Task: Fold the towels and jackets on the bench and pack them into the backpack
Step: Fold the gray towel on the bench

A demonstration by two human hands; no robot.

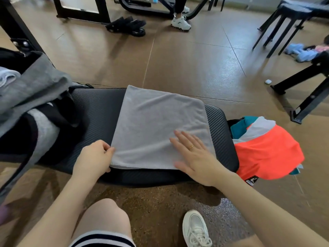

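Nearest the camera, at six o'clock, a bare knee (pixel 105 214) above a striped hem and a white sneaker (pixel 195 229) are seen on the speckled floor (pixel 160 207). Beyond them the black padded worktop (pixel 99 107) is stretched across the middle of the view. At nine o'clock a heap of grey and black jackets (pixel 35 97) is piled on its left end, with a pale blue cloth (pixel 8 75) tucked at the heap's far left edge. At the centre a grey towel (pixel 156 122) is laid flat on the worktop, folded into a rough rectangle, its far edge reaching past the worktop's far side. At three o'clock, just beside the worktop's right end, a backpack (pixel 240 125) is stood on the floor, with an orange, white and teal jacket (pixel 267 150) bulging out of it.

The left hand (pixel 96 157) is placed at the towel's near left corner, and the edge is pinched between its curled fingers and thumb. The right hand (pixel 194 155) is pressed flat on the towel's near right part, fingers straight and spread, nothing gripped; a gold ring (pixel 191 147) is worn on one finger.

At twelve o'clock black equipment frames, a pair of black shoes (pixel 128 25) and another person's white sneaker (pixel 180 23) are seen. At two o'clock black stools (pixel 288 18) and blue dumbbells (pixel 300 52) are set on the brown floor.
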